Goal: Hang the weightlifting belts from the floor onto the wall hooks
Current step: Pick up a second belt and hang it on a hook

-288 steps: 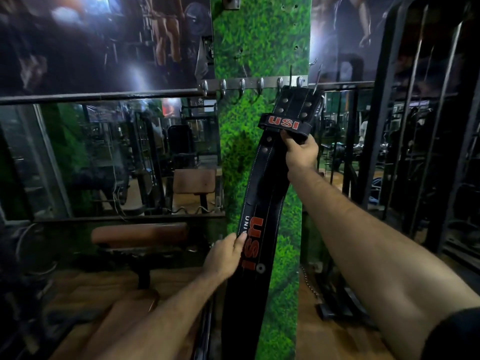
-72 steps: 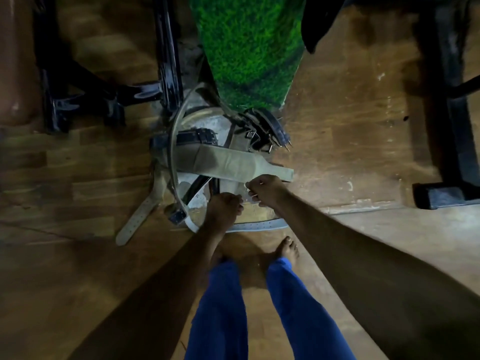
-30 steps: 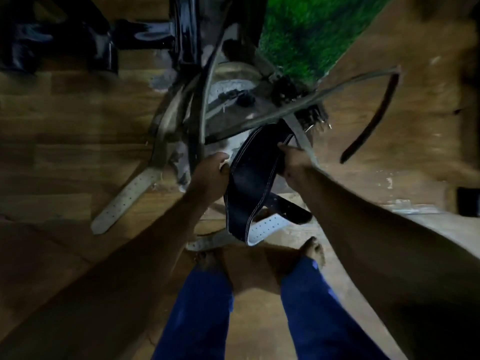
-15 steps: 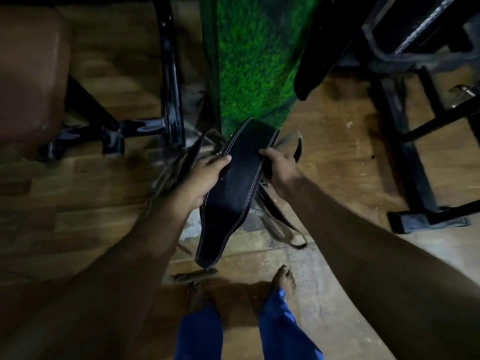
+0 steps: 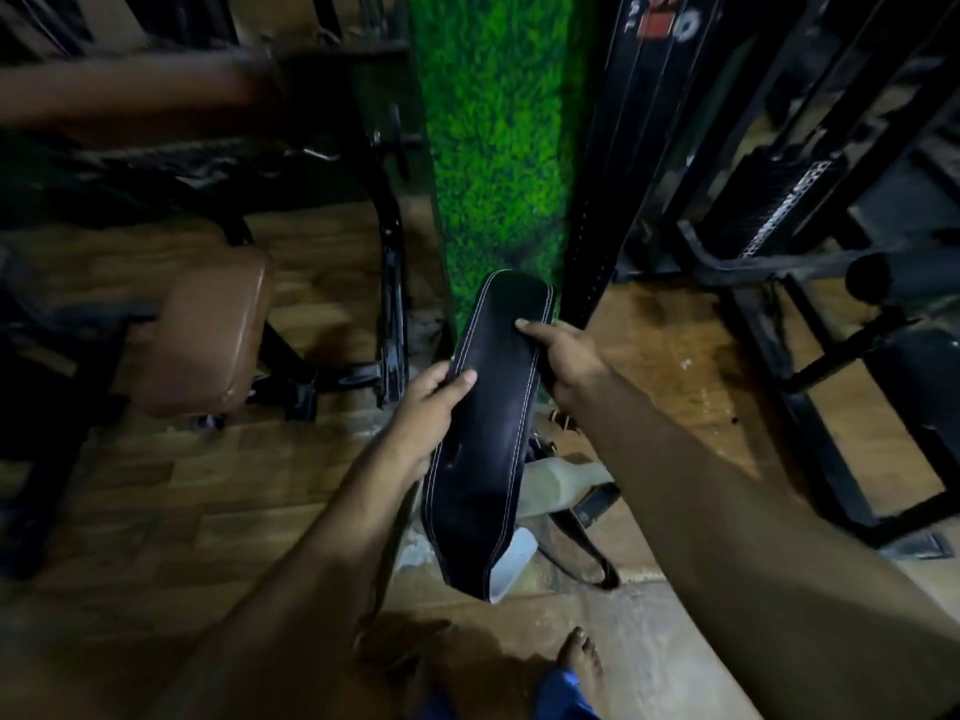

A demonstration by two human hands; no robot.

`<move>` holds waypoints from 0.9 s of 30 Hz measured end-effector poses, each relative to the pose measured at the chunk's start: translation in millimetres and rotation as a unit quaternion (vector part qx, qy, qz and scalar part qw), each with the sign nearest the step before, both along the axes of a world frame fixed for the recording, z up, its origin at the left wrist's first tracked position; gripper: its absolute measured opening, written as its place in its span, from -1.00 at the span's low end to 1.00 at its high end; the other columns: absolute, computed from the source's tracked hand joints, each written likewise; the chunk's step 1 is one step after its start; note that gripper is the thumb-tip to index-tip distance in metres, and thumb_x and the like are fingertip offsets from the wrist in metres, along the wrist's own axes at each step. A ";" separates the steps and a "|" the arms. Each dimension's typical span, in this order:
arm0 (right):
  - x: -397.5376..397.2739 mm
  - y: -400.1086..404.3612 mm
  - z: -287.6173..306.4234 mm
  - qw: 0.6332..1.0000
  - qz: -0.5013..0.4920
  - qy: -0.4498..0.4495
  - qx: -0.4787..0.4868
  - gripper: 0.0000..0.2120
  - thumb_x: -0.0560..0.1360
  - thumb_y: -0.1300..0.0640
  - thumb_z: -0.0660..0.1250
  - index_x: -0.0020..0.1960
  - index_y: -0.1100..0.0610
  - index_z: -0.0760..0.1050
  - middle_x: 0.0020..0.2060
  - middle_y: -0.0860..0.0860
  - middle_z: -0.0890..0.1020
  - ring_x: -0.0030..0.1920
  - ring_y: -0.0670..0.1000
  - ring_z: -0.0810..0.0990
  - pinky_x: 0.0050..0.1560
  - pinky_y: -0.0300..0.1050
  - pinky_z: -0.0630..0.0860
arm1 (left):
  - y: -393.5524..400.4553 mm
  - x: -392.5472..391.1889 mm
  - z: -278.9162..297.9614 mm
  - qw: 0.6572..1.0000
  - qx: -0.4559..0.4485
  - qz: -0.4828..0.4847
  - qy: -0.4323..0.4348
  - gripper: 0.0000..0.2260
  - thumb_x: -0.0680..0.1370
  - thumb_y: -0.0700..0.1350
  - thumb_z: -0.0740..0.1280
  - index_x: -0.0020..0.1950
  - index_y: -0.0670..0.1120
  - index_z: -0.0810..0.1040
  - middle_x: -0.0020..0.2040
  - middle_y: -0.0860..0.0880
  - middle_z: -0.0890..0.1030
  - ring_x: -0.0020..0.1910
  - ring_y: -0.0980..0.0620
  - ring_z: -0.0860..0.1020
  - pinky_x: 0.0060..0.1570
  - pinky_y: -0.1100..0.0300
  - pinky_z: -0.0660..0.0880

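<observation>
I hold a wide black leather belt with white stitching [image 5: 493, 423] off the floor in front of the green pillar [image 5: 493, 137]. My left hand [image 5: 431, 407] grips its left edge, thumb on top. My right hand [image 5: 566, 356] grips its right edge higher up. The belt's narrow strap hangs down behind it. Other belts, a tan one [image 5: 561, 483] among them, lie on the floor under it. A black belt with red lettering [image 5: 613, 148] hangs along the pillar's right side. The wall hooks are out of view.
A brown padded bench [image 5: 208, 335] on a black frame stands to the left. A black weight machine frame [image 5: 789, 262] fills the right side. The floor is wood planks [image 5: 156, 511]. My bare foot [image 5: 582, 657] shows at the bottom edge.
I have lifted the black belt from the floor pile and raised it higher, with my view tilting up along the pillar. The earlier hung belt remains on the right.
</observation>
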State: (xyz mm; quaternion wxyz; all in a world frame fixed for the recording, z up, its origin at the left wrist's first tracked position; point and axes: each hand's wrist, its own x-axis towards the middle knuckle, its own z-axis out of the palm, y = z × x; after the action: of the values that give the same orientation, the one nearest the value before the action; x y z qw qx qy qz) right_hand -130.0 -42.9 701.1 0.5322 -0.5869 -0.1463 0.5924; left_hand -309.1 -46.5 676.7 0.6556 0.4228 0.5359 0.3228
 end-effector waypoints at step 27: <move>60.6 22.7 264.7 0.964 0.132 -0.044 0.227 -0.88 0.56 0.27 0.39 -0.15 0.15 0.52 -0.34 0.05 0.67 -0.38 -0.02 0.62 -0.42 -0.24 0.53 | 5.2 75.1 228.9 0.958 0.278 -0.075 -0.002 -0.81 0.60 -0.39 0.28 0.14 -0.15 0.50 0.04 -0.01 0.64 0.01 0.18 0.60 0.13 0.29 0.51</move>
State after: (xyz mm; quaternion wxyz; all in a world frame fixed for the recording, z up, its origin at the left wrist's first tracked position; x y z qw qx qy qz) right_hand -69.4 -20.2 965.9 0.5617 -0.4511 -0.3765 0.5824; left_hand -234.0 -41.3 905.7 0.5354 0.6269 0.3902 0.4100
